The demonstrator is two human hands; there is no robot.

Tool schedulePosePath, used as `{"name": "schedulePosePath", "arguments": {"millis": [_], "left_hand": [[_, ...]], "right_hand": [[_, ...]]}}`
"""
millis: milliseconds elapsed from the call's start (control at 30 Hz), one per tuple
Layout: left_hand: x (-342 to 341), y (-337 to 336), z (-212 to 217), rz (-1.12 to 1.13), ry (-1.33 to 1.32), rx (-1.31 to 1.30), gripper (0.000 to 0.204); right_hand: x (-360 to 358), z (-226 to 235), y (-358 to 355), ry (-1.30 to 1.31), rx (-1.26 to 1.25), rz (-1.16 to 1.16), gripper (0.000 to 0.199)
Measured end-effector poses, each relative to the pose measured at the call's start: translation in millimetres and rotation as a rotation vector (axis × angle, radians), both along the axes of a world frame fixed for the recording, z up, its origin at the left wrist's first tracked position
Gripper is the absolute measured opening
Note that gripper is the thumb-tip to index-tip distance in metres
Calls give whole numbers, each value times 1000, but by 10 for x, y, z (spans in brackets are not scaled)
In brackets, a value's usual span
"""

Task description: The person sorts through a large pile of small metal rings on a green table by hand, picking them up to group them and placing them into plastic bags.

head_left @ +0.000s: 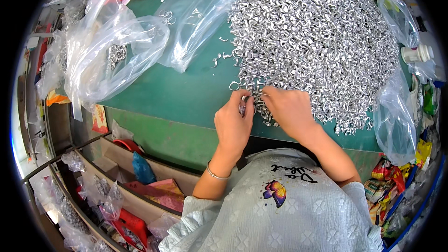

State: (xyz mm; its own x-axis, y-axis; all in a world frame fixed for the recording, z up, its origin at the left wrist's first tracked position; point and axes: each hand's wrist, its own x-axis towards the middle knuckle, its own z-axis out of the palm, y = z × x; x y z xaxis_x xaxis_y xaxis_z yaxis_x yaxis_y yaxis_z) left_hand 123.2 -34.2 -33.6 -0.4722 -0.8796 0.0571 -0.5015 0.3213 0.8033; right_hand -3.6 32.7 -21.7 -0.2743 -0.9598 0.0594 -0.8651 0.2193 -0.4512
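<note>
Beyond the hands (232, 120) lie silver pieces (312, 37) and plastic bags (193, 28).

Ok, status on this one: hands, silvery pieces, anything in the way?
Left hand curled around something silvery. Right hand at near edge of silvery pile. Nothing seen blocking either; flat clear bag off left.

Location: small-parts workshop. Indicators: small silvery pieces (312, 42) heaped on the green table (154, 91); clear plastic bags (91, 67) on the table's left; storage compartments (163, 171) holding bags beside the table.
</note>
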Motion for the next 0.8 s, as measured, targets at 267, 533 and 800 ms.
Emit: {"name": "schedulePosePath", "arguments": {"millis": [267,533,800], "left_hand": [[-8,-63,-25,3,43,8,18],[-267,-282,-37,-31,-87,-216,25],[-182,-276,-56,13,67,-2,17]], "right_hand": [[-396,133,249,-1973,-287,-244,23],[-352,96,261,-1880,-104,-423,26],[-329,123,250,-1491,-66,-349,20]]}}
